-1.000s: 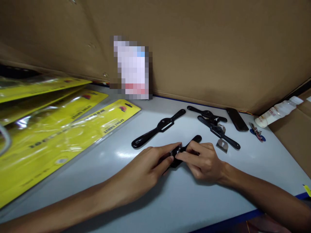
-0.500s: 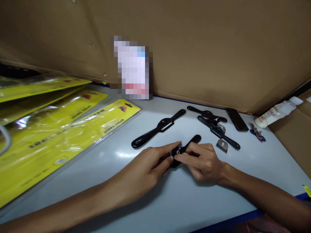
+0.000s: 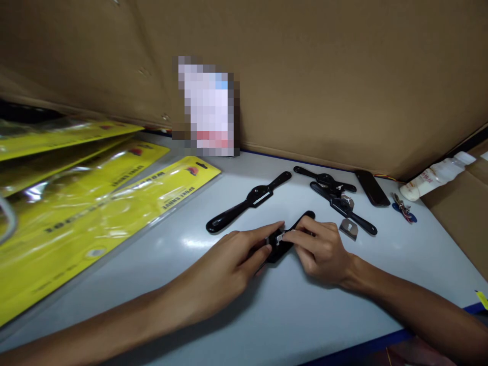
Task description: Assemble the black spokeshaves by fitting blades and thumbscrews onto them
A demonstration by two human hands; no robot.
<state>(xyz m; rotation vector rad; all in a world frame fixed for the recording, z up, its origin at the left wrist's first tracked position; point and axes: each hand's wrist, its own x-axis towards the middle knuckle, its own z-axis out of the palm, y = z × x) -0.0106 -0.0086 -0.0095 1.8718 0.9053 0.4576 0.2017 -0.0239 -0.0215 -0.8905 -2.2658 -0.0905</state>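
Between both hands is a black spokeshave (image 3: pixel 281 250), low over the table or resting on it. My left hand (image 3: pixel 231 262) is closed around its left side, the index finger along the far edge and the thumb on the near one. A small silver thumbscrew (image 3: pixel 280 238) shows at the middle of the tool. My right hand (image 3: pixel 322 249) pinches at that thumbscrew with its fingertips. The tool's right handle sticks out beyond the right hand, while the left handle is hidden by the left hand. Just past the right hand lies a loose steel blade (image 3: pixel 348 229).
Another spokeshave body (image 3: pixel 259 194) lies behind the hands. Two more spokeshaves (image 3: pixel 324 178) are to the right, beside a dark phone-like slab (image 3: pixel 372 188), keys (image 3: pixel 404 207) and a white bottle (image 3: pixel 438 175). Yellow blister packs (image 3: pixel 152 190) cover the left. Cardboard (image 3: pixel 324 86) walls the back.
The right fingers have shifted slightly on the spokeshave, exposing more of the silver thumbscrew and the tool's near edge. My left hand has stayed in place.
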